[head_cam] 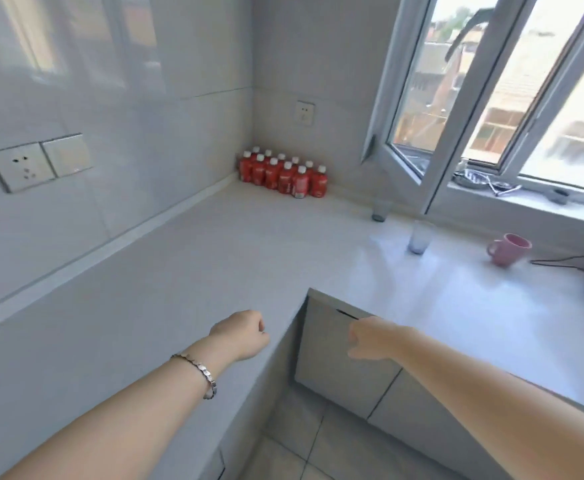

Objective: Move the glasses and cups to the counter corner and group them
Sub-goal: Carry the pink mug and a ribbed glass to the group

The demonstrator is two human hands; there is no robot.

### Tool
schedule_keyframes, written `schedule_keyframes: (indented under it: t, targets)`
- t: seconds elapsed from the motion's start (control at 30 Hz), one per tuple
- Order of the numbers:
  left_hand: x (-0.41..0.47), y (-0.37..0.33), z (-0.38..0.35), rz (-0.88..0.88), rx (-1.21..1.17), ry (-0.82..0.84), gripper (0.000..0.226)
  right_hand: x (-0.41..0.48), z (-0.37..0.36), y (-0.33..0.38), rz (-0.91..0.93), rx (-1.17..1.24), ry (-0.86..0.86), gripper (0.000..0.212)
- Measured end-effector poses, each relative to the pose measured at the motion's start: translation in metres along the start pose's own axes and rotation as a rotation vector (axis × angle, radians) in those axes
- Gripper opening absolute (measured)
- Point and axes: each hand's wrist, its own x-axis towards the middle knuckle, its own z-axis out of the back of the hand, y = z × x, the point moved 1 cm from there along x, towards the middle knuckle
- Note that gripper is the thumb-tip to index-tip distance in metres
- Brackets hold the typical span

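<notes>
Pink ceramic mug [508, 248] stands upright at 3 o'clock on the white L-shaped worktop [186, 271], handle toward 9 o'clock. Two clear drinking glasses [418, 236] upright beside the open window [432, 109] (motion blur). Left hand [240, 336] and right hand [370, 339]: fingers curled closed, empty. Red bottles [283, 174] occupy the corner.

A cluster of bottles [283, 174] stood in the far corner of the counter [214, 258], against the walls. To their right, along the window side, came one glass [381, 209], a second glass [419, 237] nearer, then a mug [508, 249] farther right, each well apart.
</notes>
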Motion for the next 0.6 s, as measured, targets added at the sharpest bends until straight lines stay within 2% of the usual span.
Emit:
schedule_keyframes:
  t: [0.07,0.27,0.43,0.6]
  targets:
    - [0.026,-0.04,-0.002,-0.054,0.023,0.026,0.028,0.001,0.006,-0.041,-0.09,0.071,-0.001,0.034]
    - [0.111,-0.125,-0.007,-0.171,0.067,0.11,0.023,0.02,0.023,-0.144,-0.242,0.243,-0.094,0.046]
    - [0.191,-0.171,-0.006,-0.258,0.145,0.171,0.008,0.072,0.038,-0.204,-0.331,0.319,-0.09,0.048]
    - [0.274,-0.215,0.006,-0.328,0.194,0.228,0.006,0.132,0.059,-0.259,-0.446,0.442,-0.193,0.044]
